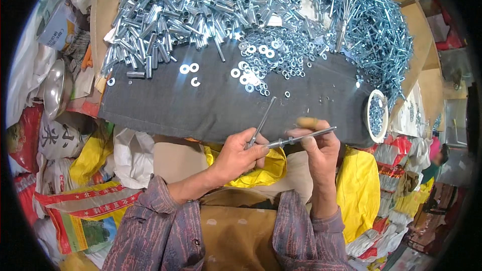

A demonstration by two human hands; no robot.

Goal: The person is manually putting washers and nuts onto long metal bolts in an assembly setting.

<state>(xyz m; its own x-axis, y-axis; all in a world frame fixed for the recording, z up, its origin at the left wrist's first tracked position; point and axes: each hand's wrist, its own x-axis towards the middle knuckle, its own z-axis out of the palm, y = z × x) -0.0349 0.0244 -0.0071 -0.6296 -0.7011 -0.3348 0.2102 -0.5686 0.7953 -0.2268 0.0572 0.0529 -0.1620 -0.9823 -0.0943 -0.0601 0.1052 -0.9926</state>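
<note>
My left hand is closed around two slim metal parts. One, a thin metal rod, slants up and away from between thumb and fingers. The other, a long thin bolt, lies nearly level and reaches across to my right hand, with a thicker collar or nut partway along it. My right hand pinches this bolt near its far end, thumb below and fingers bent over it. A tan cover sits on one of its fingers. Both hands are above my lap, just before the dark cloth.
A dark cloth covers the work surface. Metal sleeves are heaped at the back left, washers and nuts in the middle, long thin bolts at the right. A white bowl of small parts stands at the right edge. Sacks crowd both sides.
</note>
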